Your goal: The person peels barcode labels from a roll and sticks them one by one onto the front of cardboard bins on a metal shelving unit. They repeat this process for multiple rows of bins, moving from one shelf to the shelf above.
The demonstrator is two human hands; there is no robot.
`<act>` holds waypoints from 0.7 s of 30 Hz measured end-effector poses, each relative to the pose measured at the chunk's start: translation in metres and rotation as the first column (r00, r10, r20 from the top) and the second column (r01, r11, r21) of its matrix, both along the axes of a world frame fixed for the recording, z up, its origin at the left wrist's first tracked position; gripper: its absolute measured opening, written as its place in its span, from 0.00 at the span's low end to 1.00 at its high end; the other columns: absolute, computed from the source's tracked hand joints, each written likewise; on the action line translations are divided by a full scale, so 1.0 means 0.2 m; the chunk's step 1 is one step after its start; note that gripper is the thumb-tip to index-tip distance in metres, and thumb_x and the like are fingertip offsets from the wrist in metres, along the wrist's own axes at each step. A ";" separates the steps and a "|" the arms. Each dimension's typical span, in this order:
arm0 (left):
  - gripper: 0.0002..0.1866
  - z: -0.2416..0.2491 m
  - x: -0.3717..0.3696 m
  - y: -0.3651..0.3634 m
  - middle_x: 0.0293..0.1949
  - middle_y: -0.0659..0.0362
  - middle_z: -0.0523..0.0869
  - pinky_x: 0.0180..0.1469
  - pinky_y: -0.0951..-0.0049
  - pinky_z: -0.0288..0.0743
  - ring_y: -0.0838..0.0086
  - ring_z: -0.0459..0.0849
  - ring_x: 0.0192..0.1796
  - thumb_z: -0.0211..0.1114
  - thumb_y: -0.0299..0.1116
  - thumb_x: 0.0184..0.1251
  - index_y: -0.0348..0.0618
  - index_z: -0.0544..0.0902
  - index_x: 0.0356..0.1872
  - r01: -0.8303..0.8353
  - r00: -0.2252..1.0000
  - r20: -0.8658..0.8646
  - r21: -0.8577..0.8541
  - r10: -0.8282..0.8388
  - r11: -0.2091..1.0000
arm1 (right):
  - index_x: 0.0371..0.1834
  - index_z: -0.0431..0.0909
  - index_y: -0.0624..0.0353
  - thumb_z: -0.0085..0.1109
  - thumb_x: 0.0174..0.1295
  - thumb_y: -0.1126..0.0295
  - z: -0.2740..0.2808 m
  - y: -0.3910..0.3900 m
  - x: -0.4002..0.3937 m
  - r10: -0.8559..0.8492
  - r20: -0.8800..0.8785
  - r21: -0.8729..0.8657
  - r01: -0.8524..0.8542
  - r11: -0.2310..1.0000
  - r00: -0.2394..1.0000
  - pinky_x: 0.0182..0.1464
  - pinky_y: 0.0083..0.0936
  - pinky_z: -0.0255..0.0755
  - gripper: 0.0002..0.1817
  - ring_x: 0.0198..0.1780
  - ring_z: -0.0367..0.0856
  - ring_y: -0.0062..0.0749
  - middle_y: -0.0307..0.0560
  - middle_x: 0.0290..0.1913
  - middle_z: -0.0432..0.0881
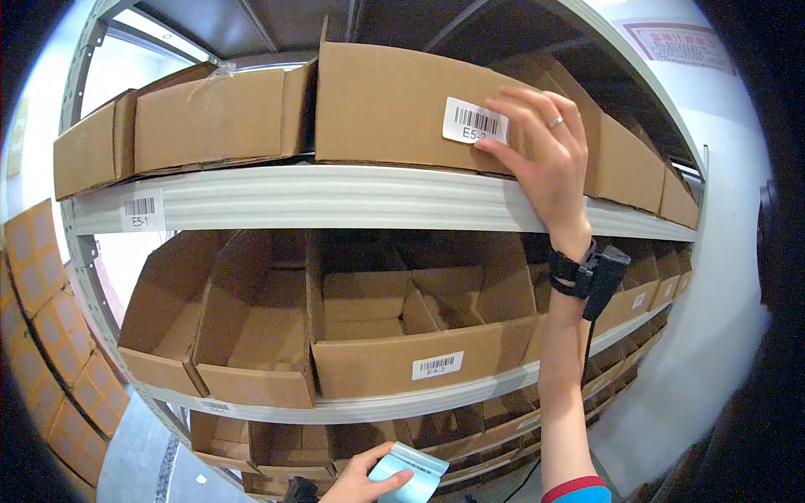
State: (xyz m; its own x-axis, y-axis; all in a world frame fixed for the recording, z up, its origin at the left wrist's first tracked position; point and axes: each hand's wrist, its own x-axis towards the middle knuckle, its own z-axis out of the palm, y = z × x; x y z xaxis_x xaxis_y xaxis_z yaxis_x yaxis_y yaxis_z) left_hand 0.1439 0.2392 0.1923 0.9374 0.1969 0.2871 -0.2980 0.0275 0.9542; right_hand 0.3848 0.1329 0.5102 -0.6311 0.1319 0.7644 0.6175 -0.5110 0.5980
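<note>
My right hand reaches up to a large cardboard box on the upper shelf. Thumb and index finger grip the right end of a white barcode label printed E5-2, which sits slightly tilted against the front of the cardboard box. A ring is on one finger, and a black strap with a small device circles the wrist. Low in the view, my left hand holds a light blue roll of label backing paper, thumb across its front. The lower part of the roll is cut off by the frame edge.
White shelf beams carry more barcode labels, one reading E5-1. On the middle shelf, an open-topped cardboard bin bears an E4-2 label. More bins line the lower shelf. Stacked cartons stand at left, a white wall at right.
</note>
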 end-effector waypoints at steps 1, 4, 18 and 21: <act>0.15 0.00 0.00 0.00 0.37 0.63 0.80 0.42 0.79 0.71 0.81 0.76 0.40 0.67 0.35 0.62 0.39 0.77 0.46 0.007 1.000 -0.001 -0.006 -0.007 1.000 | 0.46 0.81 0.50 0.72 0.44 0.55 0.00 -0.01 0.00 -0.015 -0.044 0.007 0.016 1.000 0.999 0.55 0.34 0.68 0.24 0.53 0.74 0.36 0.36 0.50 0.79; 0.15 0.01 -0.01 0.00 0.37 0.62 0.80 0.43 0.78 0.71 0.81 0.77 0.40 0.67 0.36 0.62 0.39 0.77 0.46 0.035 0.999 -0.016 0.008 -0.035 0.999 | 0.57 0.74 0.50 0.74 0.39 0.48 -0.01 -0.03 -0.01 -0.010 -0.176 0.015 0.013 1.000 0.984 0.63 0.38 0.62 0.39 0.61 0.68 0.40 0.40 0.60 0.73; 0.17 -0.04 -0.05 0.08 0.39 0.62 0.81 0.45 0.77 0.71 0.80 0.76 0.41 0.68 0.37 0.62 0.38 0.78 0.47 0.051 0.996 -0.076 0.035 -0.048 0.998 | 0.69 0.58 0.65 0.67 0.42 0.34 -0.02 0.01 0.09 -0.071 -0.502 0.137 0.161 0.977 0.862 0.73 0.47 0.44 0.58 0.73 0.53 0.51 0.62 0.69 0.62; 0.18 -0.17 -0.04 0.12 0.39 0.62 0.81 0.45 0.77 0.71 0.80 0.77 0.42 0.68 0.37 0.62 0.38 0.78 0.47 0.016 0.996 -0.087 0.063 -0.011 0.998 | 0.68 0.59 0.65 0.72 0.41 0.40 -0.04 -0.08 0.13 -0.022 -0.534 0.110 0.096 0.989 0.845 0.72 0.43 0.49 0.55 0.71 0.58 0.51 0.61 0.67 0.64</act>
State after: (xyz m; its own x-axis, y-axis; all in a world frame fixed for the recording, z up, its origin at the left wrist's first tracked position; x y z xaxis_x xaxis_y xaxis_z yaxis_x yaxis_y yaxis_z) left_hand 0.1368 0.2625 0.1585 0.9618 0.1679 0.2161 -0.2140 -0.0306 0.9764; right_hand 0.4108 0.1169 0.5030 -0.1190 0.0341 0.9923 0.7874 -0.6055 0.1152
